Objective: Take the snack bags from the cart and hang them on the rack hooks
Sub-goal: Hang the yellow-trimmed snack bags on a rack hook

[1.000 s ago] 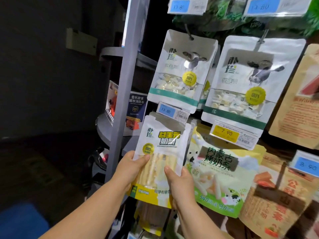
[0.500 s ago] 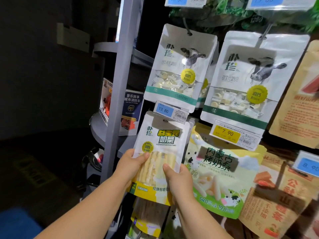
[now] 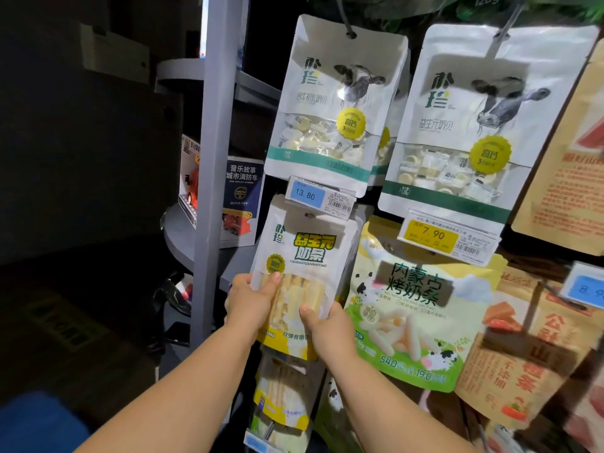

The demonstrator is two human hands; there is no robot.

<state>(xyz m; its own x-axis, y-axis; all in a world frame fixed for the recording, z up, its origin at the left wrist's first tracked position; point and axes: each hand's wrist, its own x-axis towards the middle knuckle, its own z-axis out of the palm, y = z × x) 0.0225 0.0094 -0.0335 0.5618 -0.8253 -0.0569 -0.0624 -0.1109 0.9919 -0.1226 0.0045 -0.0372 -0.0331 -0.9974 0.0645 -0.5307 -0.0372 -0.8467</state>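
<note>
A white and yellow snack bag of milk sticks (image 3: pixel 305 256) is held up against the rack, its top edge just under the blue 13.80 price tag (image 3: pixel 318 197). My left hand (image 3: pixel 251 300) grips its left edge, thumb across the clear window. My right hand (image 3: pixel 327 325) grips its lower right part, thumb on the front. The hook behind the bag's top is hidden. The cart is out of view.
Two white cow-print bags (image 3: pixel 330 106) (image 3: pixel 474 125) hang above. A green and yellow bag (image 3: pixel 415 315) and brown bags (image 3: pixel 536 348) hang to the right. More milk-stick bags (image 3: pixel 282 400) hang below. A grey upright post (image 3: pixel 215 158) stands left, with toy boxes (image 3: pixel 240 201) behind.
Both hands have lifted the milk-stick bag a little higher, bringing its top closer under the blue price tag. The grips are unchanged.
</note>
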